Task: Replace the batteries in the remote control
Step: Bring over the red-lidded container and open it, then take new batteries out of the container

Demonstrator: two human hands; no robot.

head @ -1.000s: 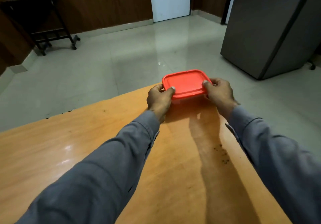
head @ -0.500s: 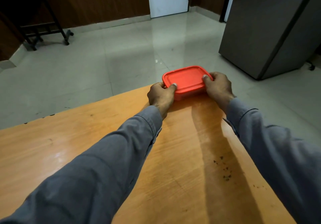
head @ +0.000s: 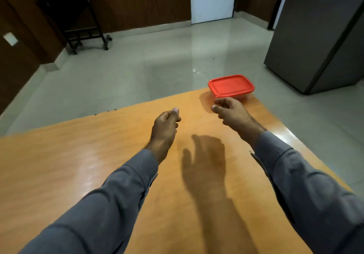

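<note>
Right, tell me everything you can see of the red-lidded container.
The container is a shallow rectangular plastic box with rounded corners. Its red lid has a raised rim and sits closed and level on top. Below the lid a translucent base shows, tinted red. It rests flat near the far right corner of the wooden table. Nothing grips it: the right hand hovers just in front of it, and the left hand is farther away. Its contents cannot be seen.

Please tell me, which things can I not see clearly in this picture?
- Head view: contents of the red-lidded container, hidden by its opaque lid.
- Left hand and right hand: palms and curled fingertips face away.
- No remote or batteries appear.
- Table is cut off at the bottom and left edges.
</note>
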